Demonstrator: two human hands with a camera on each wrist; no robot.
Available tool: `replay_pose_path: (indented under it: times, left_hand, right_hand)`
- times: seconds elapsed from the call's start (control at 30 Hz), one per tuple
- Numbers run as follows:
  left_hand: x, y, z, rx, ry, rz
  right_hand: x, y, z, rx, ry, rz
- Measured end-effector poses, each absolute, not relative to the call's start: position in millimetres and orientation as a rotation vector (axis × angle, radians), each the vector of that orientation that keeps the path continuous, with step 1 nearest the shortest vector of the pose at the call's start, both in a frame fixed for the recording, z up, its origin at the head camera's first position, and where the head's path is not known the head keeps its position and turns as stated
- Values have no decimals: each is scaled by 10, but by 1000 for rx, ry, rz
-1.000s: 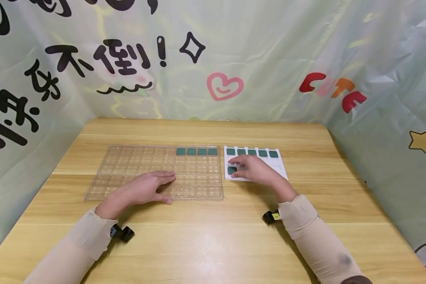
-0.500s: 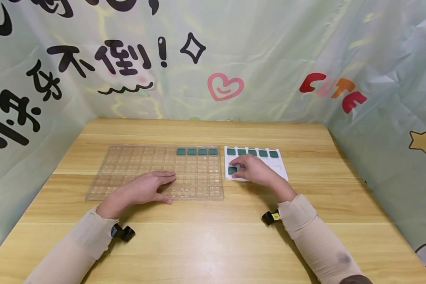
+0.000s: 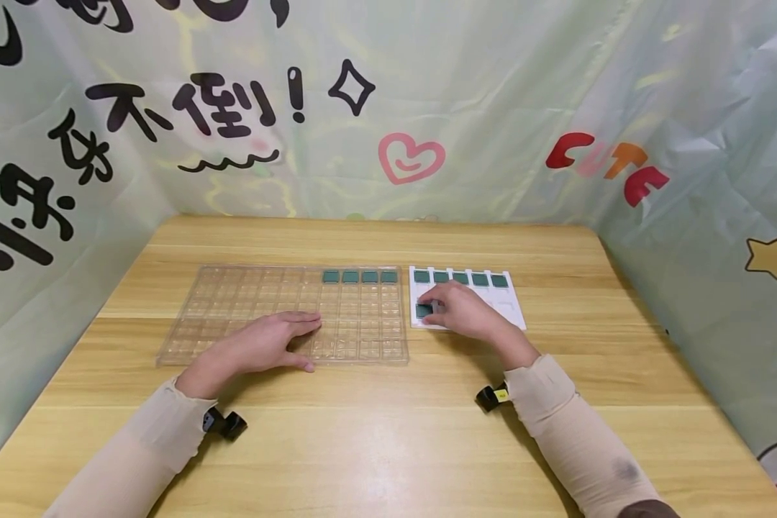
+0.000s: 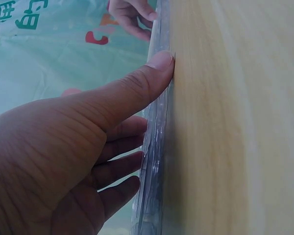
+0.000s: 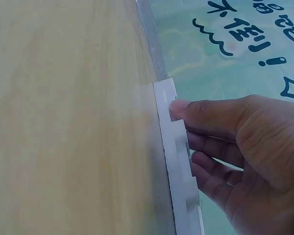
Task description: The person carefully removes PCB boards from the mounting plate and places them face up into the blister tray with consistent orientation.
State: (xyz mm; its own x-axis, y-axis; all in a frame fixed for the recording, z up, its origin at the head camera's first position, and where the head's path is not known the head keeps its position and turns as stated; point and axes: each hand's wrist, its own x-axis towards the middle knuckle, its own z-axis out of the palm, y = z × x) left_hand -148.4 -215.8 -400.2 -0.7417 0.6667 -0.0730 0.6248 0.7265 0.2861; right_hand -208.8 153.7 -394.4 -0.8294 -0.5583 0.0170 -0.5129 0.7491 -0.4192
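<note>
In the head view my left hand [image 3: 262,347] lies with straight fingers on the clear plastic tray [image 3: 362,332], a grid of small pockets. Its thumb [image 4: 159,61] touches the tray's front edge in the left wrist view. At the white tray [image 3: 506,311] on the right, the thumb and index finger of my right hand [image 3: 466,311] pinch a small green square chip [image 3: 422,311] in the front left pocket. The right wrist view shows the right thumb [image 5: 179,105] at a notch in the white tray's front wall; the chip is hidden there.
Several green chips [image 3: 360,276] fill the right end of the clear tray's back row. More green chips [image 3: 499,281] line the white tray's back row. Both trays sit side by side on the wooden table [image 3: 375,439], with a printed curtain [image 3: 492,108] behind.
The right index fingertip has come in slightly onto the green chip at the front left pocket. The left hand and both trays stay in place.
</note>
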Motion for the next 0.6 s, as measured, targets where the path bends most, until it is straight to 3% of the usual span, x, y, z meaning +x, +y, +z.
replay_pose_path:
  times: [0.6]
  left_hand:
    - [-1479, -2160, -3988, 1049, 2764, 378]
  right_hand:
    - [-2085, 1542, -3935, -889, 2847, -638]
